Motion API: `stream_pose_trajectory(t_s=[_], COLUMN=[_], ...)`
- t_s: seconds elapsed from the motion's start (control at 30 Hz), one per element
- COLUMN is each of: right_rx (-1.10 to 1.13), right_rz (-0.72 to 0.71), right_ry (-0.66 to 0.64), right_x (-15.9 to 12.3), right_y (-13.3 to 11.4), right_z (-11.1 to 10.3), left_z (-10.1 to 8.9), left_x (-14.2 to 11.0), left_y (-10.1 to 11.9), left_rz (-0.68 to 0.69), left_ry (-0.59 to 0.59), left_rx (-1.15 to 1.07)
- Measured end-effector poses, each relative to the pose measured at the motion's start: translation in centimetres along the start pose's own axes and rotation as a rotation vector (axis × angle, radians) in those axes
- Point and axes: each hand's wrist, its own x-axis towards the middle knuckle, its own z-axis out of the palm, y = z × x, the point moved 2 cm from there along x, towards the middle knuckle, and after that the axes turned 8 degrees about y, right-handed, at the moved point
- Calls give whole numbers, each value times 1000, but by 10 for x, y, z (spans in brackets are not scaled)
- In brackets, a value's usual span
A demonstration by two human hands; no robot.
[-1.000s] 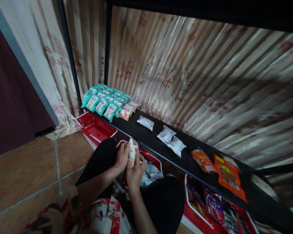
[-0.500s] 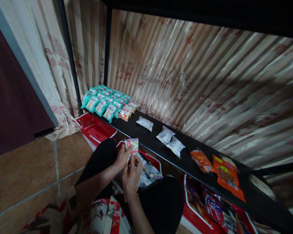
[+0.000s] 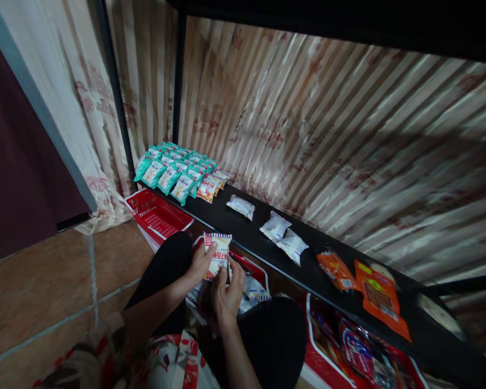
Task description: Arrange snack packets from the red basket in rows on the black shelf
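A white snack packet (image 3: 218, 259) with red lettering and a striped top edge is upright above my lap, its front turned towards me. My left hand (image 3: 200, 266) grips its left side, thumb across the front. At the lower right edge, my right hand (image 3: 229, 289) pinches the packet between thumb and fingers. Below my hands, a red basket (image 3: 263, 274) between my knees holds several silvery packets (image 3: 254, 289), partly hidden by my right hand and legs.
Green snack packets (image 3: 169, 175) stand in rows at the left of a black shelf (image 3: 222, 220), beside a few orange-white packets (image 3: 208, 187). Silvery packets (image 3: 292, 246) and orange bags (image 3: 380, 297) lie farther right. Red baskets (image 3: 148, 208) (image 3: 328, 362) sit below.
The packet has turned so its printed front shows more fully. My right hand has shifted right and slightly down, from in front of the packet to its lower right edge.
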Motion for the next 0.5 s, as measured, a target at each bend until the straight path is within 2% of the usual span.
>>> stream_pose_trajectory(t_s=[0.1, 0.23, 0.3, 0.37, 0.5], right_rx=[73, 361, 491, 567, 597], right_rz=[184, 536, 663, 709, 750], right_ry=[-48, -258, -356, -395, -331], right_x=[8, 14, 15, 15, 14], right_y=[2, -3, -6, -9, -10], right_z=[-3, -3, -4, -4, -5], left_z=[1, 1, 0, -1, -3], left_x=[-1, -1, 0, 0, -2], left_y=[-1, 0, 2, 4, 9], left_rz=[2, 2, -8, -22, -44], left_ry=[-91, -196, -228, -245, -209], left_rx=[-20, 3, 18, 34, 45])
